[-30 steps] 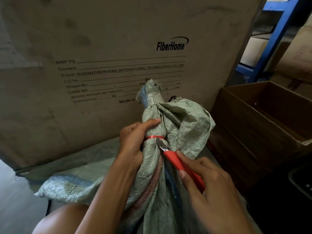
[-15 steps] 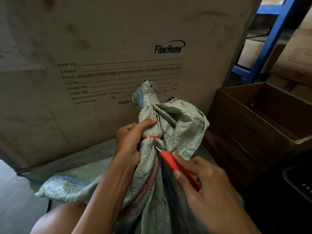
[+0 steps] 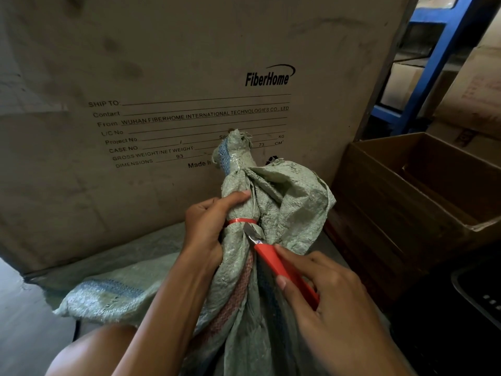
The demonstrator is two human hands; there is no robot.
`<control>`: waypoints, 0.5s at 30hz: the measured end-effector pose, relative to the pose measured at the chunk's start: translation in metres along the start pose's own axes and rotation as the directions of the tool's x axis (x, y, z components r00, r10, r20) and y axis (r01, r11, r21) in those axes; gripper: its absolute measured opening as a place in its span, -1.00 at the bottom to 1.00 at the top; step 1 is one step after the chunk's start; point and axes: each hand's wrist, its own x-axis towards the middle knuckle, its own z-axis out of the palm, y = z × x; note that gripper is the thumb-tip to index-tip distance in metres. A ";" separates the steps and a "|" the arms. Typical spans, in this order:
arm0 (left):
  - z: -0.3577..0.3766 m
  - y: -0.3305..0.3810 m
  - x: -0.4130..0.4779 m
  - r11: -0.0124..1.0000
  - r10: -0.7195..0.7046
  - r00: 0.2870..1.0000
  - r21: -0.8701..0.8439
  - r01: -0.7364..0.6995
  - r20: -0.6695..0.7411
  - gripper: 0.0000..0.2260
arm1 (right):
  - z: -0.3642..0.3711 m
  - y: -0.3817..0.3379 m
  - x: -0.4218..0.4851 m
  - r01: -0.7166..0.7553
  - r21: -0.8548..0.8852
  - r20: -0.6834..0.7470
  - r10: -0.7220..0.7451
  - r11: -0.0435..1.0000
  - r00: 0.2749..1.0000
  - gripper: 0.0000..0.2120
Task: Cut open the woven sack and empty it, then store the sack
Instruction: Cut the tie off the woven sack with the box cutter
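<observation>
Sack (image 3: 273, 213) at centre frame is tied; my left hand (image 3: 208, 226) grips its neck, my right hand (image 3: 333, 302) holds the knife (image 3: 282, 267) at the red tie (image 3: 241, 221), uncut.

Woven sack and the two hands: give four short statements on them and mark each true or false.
1. The left hand grips the neck of the woven sack. True.
2. A blue tie binds the neck. False: the red tie does.
3. The right hand holds a red utility knife with its blade at the tie. True.
4. The open cardboard box sits left of the sack. False: it is on the right.
</observation>
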 end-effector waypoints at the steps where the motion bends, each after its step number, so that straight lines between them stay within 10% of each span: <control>1: 0.000 0.000 0.000 1.000 0.001 1.000 0.000 -0.001 0.000 -0.43 | 0.001 0.000 0.000 0.001 0.000 -0.002 -0.001 1.000 1.000 -0.55; 15: 0.002 0.000 -0.005 0.999 0.021 1.000 0.030 -0.022 0.018 -0.41 | 0.012 -0.001 0.002 -0.038 0.004 -0.062 0.038 0.999 0.997 -0.49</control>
